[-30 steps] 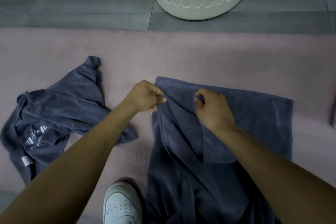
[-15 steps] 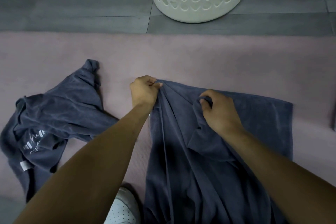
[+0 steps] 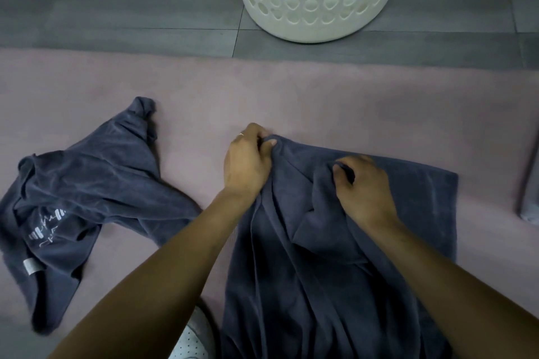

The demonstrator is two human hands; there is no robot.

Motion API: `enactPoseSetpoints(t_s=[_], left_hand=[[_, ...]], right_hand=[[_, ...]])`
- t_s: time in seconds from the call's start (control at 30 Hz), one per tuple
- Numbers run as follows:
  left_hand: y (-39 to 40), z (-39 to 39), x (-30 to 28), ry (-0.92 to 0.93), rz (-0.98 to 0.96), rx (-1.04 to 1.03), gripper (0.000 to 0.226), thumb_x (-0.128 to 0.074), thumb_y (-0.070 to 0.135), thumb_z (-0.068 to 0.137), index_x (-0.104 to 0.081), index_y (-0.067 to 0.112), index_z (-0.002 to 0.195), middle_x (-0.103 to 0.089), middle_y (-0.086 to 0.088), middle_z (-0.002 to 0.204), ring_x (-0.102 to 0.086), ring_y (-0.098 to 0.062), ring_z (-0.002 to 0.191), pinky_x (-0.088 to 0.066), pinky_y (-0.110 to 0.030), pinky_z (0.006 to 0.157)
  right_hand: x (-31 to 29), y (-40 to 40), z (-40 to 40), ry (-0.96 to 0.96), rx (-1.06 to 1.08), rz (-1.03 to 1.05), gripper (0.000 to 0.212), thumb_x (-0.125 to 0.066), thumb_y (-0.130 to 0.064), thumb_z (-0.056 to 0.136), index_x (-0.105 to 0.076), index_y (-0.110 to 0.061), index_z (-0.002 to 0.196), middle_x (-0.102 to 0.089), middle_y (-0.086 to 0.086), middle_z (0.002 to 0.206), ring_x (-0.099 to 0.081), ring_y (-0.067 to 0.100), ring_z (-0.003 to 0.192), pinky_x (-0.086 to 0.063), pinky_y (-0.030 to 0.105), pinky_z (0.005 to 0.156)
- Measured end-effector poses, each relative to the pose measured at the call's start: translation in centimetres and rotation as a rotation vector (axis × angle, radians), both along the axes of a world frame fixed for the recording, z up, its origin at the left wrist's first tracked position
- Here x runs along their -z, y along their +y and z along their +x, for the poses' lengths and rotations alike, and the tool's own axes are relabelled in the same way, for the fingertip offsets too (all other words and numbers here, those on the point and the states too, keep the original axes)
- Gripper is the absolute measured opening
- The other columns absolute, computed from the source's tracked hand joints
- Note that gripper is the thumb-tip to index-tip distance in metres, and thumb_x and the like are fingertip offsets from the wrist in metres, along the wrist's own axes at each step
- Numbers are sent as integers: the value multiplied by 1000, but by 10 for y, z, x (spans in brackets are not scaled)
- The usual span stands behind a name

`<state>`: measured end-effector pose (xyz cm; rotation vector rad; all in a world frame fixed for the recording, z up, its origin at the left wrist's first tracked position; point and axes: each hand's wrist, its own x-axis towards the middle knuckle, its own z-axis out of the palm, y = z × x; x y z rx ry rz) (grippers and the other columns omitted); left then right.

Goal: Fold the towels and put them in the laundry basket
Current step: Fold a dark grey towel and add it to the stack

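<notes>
The laundry basket [image 3: 318, 0] is cut off at the top edge; a white shoe [image 3: 194, 338] is mostly hidden behind the left forearm. The left hand [image 3: 248, 163] pinches the far corner of the grey towel [image 3: 423, 204] on the pink mat [image 3: 291, 90]; the right hand [image 3: 364, 186] grips a fold beside it; a crumpled second towel [image 3: 87, 192] lies well to the left.

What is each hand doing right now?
Left hand: pinching the far edge of the dark blue terry towel.
Right hand: gripping a fold of it.
</notes>
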<state>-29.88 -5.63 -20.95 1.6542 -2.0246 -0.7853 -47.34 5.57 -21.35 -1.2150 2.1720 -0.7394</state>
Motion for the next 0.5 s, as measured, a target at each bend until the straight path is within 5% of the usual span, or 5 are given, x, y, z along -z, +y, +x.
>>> enactPoseSetpoints(t_s=[0.13,0.27,0.5], left_hand=[[41,-45,-14,134,63,154,10,-64,17,90,-56,11,88,-62,0,70,-54,-15,62,-37,-21,58],[65,-86,-17,164,102,251,13,-68,18,88,-57,14,84,-58,7,64,-50,-8,56,-33,-7,52],[85,-121,-31,312,148,256,12,-72,17,86,-62,11,82,-64,8,70,-60,-5,64,-46,-13,58]], right_hand=[[-3,25,-19,23,89,-2,14,-58,-15,93,-71,-11,94,-70,4,90,-63,18,79,-48,26,72],[-11,50,-46,-39,232,2,9,-62,-15,91,-71,-15,92,-70,-2,83,-64,13,75,-47,18,71],[-9,80,-117,-9,404,-63,8,-68,-15,87,-76,-13,88,-73,-1,88,-68,18,83,-55,34,83]])
